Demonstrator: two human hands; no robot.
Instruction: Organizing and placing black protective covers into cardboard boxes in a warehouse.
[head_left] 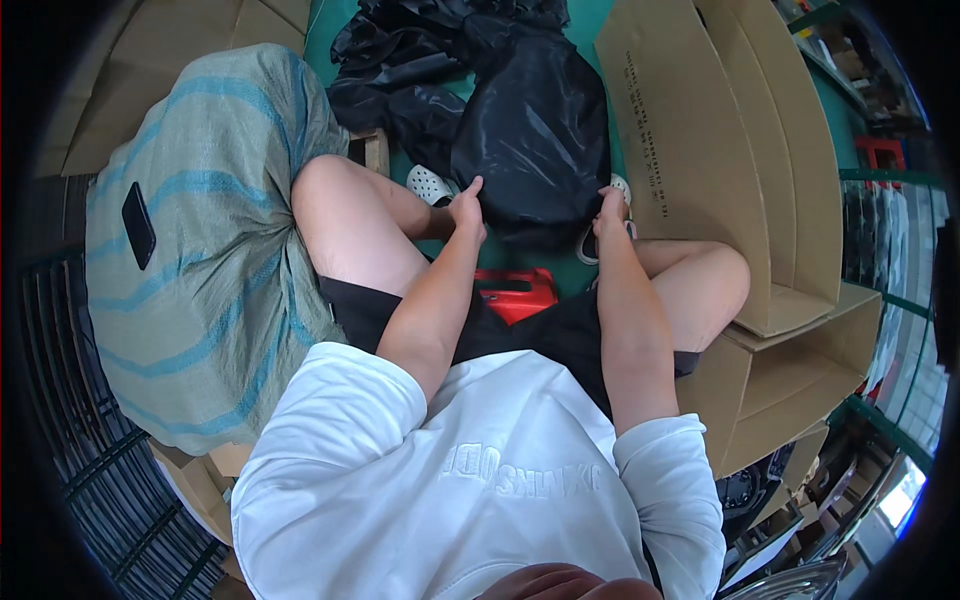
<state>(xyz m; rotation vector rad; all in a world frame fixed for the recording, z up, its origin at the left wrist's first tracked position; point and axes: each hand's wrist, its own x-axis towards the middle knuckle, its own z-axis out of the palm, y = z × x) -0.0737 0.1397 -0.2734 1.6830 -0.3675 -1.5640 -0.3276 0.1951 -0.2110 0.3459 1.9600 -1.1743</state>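
Seated person, left hand [466, 212] and right hand [610, 212] each gripping an edge of a black bag [535, 130] on the green floor [335, 25] between the knees, red stool [515, 292] beneath, cardboard [700, 150] right, woven sack [200, 250] left

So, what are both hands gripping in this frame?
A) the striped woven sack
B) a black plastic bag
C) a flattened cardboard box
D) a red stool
B: the left hand and right hand each pinch an edge of the black plastic bag between the knees.
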